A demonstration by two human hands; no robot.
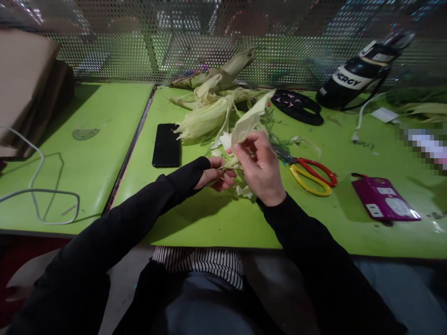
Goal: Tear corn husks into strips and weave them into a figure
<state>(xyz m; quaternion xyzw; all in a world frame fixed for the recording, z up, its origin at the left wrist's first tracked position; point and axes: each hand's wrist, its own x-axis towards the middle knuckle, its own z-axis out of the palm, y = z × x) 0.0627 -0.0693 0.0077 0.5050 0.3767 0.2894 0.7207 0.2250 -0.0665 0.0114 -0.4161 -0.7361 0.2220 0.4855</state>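
My right hand (261,167) is closed in a pinch on a pale corn husk leaf (249,120) that stands up and away from it. My left hand (217,176) is closed around the lower end of the same husk bundle (233,164), just left of the right hand. Both hands hover low over the green table (209,218). Behind them lies a pile of corn husks (209,109) with small husk scraps around it.
Red-and-yellow scissors (309,173) lie right of my hands. A black phone (166,144) lies to the left. A purple power strip (384,200), a black shoe (359,74), a black insole (296,106), a white cable (38,190) and a metal mesh wall (223,42) surround the spot.
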